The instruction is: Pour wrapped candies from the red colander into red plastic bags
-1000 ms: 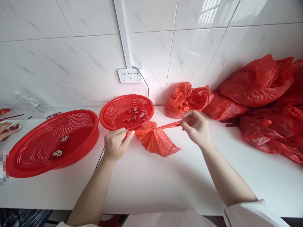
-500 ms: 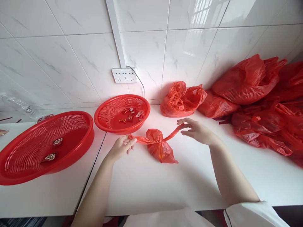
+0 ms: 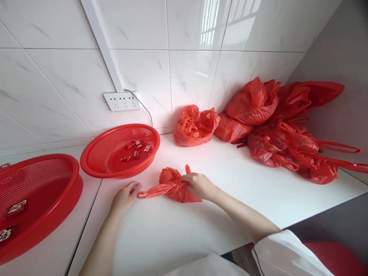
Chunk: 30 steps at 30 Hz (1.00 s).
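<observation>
A small knotted red plastic bag (image 3: 184, 193) lies on the white table in front of me. My right hand (image 3: 201, 184) is closed on it at the gathered knot, with one handle tip poking up behind the fingers. The other handle stretches left along the tabletop and ends in a loop. Just beside that loop, apart from it, my left hand (image 3: 125, 196) rests on the table with its fingers curled together and nothing seen in them.
A red perforated basket (image 3: 120, 174) with several wrapped sweets stands behind my left hand; a larger red basket (image 3: 73, 191) with wrapped pieces is at far left. Against the wall sits a red bag (image 3: 192, 140). More filled red bags (image 3: 253, 105) are heaped at right, below a wall socket's level.
My left hand has let go of its handle. My right hand has moved from the other handle's end in to the knot. The view has turned right.
</observation>
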Tool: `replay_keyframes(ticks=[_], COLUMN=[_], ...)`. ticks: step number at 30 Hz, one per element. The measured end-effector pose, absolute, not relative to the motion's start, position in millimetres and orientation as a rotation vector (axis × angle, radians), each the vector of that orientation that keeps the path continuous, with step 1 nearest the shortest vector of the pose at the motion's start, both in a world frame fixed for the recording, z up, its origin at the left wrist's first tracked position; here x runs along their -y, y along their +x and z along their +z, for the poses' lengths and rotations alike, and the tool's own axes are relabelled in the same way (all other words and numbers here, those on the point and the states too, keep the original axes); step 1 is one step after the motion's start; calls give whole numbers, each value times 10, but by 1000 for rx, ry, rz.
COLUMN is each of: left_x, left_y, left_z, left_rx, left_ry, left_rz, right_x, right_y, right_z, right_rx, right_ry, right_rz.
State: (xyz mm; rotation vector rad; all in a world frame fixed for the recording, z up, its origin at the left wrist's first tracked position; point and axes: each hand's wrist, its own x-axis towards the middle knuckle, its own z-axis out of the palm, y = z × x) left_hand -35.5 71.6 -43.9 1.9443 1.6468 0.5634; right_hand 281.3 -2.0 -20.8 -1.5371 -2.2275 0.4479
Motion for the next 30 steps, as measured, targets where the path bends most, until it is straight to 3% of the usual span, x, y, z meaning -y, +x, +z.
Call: replay_keyframes(ticks=[8, 13, 22, 30], left_x=[-800, -785, -737, -664], left_y=[-407, -400, -379, -370], left_z=[-538, -554, -499, -429], left_rx=[-1683, -1681, -1683, -1624], left_ry=[1978, 1989, 1963, 1951], left_rz=[382, 397, 401, 457], right_x=[72, 199, -324, -1362], right_y=[4512, 5081, 4243, 3733], right_z=[13, -87, -92, 262], right_rx=[1857, 1208, 1778, 1569], right_ry=[-2232, -2649, -1913, -1756], right_rz=[124, -344, -41, 76])
